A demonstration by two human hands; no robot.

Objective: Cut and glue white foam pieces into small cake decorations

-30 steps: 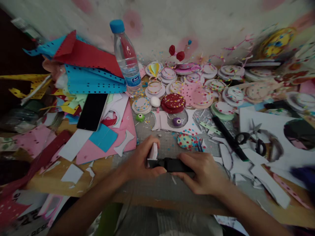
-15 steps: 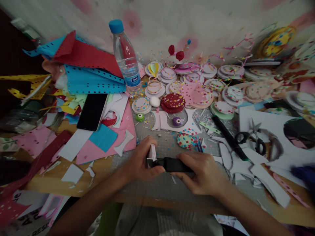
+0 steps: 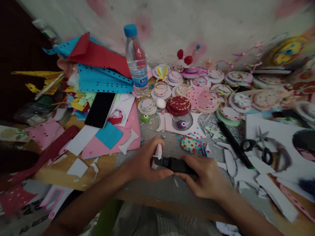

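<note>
Slid right in view as a whole since earlier frame, hands included, likely by camera motion. Counting left to right: one phone; clasping one white piece and end of one black tool, over near mat, in curled fingers of left hand, likely to brace; gripping tool body with wrapped fingers of right hand, likely for control; one pair of scissors, right.

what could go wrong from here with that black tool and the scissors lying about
The left hand is right at the end of the black tool, so a slip might pinch or nick it. The white piece in that hand might bend if squeezed hard. The scissors lie with blades apart and could catch a reaching hand.
</note>
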